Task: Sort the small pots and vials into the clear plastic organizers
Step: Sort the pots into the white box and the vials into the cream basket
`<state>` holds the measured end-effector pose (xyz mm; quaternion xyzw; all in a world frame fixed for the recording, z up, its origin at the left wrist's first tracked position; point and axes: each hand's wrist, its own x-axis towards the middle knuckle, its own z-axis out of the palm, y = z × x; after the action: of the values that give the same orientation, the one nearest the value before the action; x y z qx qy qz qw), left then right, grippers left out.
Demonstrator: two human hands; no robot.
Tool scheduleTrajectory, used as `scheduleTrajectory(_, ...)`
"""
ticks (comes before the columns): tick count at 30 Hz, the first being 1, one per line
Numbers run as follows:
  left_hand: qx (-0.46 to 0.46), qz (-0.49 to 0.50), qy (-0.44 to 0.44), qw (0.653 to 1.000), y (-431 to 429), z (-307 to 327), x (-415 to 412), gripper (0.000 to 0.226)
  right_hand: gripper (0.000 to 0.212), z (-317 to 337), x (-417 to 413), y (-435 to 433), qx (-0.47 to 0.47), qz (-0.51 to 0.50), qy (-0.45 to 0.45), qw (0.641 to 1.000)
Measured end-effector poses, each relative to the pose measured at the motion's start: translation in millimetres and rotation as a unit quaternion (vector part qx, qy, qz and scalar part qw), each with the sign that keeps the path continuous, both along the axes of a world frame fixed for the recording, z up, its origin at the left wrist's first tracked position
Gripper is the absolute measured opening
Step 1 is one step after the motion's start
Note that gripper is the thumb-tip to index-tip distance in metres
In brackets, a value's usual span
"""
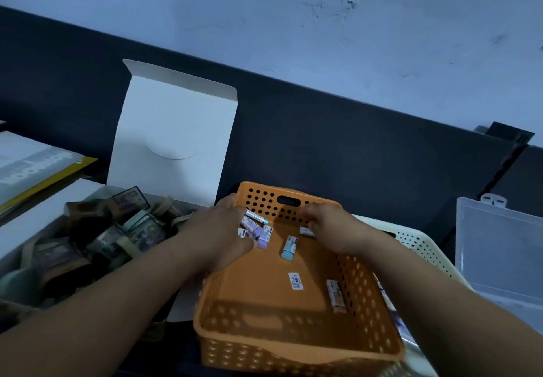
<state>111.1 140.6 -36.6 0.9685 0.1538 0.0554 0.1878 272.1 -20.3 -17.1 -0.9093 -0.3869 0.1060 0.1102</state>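
— Where were the vials?
— In the orange basket [258,288]. The purple-capped vials [257,231] sat at ten o'clock, with the left hand [217,229] grip curled round them.
— And the right hand [329,226]?
— At one o'clock, its grip pinching a white vial [306,231]. The clear organizer [499,247] lay at three o'clock.
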Motion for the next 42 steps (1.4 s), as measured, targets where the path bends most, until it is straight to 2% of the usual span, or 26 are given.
scheduleTrajectory(3,-0.014,0.000,-0.003,1.000,0.6,0.0,-1.3,0.050,0.041,-9.5,14.1,23.9,-0.156,-0.001,-0.035,0.987)
scheduleTrajectory(7,-0.030,0.000,-0.010,0.999,2.3,-1.1,-2.4,0.048,0.039,-17.2,21.1,34.9,-0.208,-0.015,-0.036,0.977)
scheduleTrajectory(11,-0.033,0.000,-0.014,0.999,1.7,-1.2,-3.3,0.048,0.042,-16.9,27.6,31.9,-0.182,-0.007,0.004,0.983)
scheduleTrajectory(16,-0.030,0.004,-0.013,0.999,0.0,-0.3,-3.0,0.055,0.063,-20.2,15.8,21.6,-0.097,0.040,0.136,0.985)
scheduleTrajectory(19,-0.031,0.007,-0.008,0.999,0.2,-0.5,-2.6,0.057,0.076,-22.3,7.6,21.7,-0.105,0.075,0.152,0.980)
scheduleTrajectory(21,-0.029,0.008,-0.006,1.000,0.0,-0.4,-2.1,0.057,0.083,-28.7,6.7,24.4,-0.119,0.093,0.118,0.981)
scheduleTrajectory(26,-0.027,0.004,-0.004,1.000,0.9,-0.7,-1.8,0.052,0.067,-35.2,8.0,28.9,-0.107,0.089,0.037,0.990)
scheduleTrajectory(29,-0.018,0.008,0.004,1.000,0.5,-0.5,-1.2,0.054,0.061,-32.4,5.7,29.3,-0.110,0.091,0.026,0.989)
scheduleTrajectory(36,-0.016,0.010,0.005,1.000,-0.2,0.7,-2.2,0.050,0.051,-27.5,2.3,23.3,-0.076,0.074,0.085,0.991)
scheduleTrajectory(42,0.001,0.019,0.024,1.000,-5.3,5.8,-2.1,0.060,0.048,-23.4,4.8,20.1,0.003,0.053,0.132,0.990)
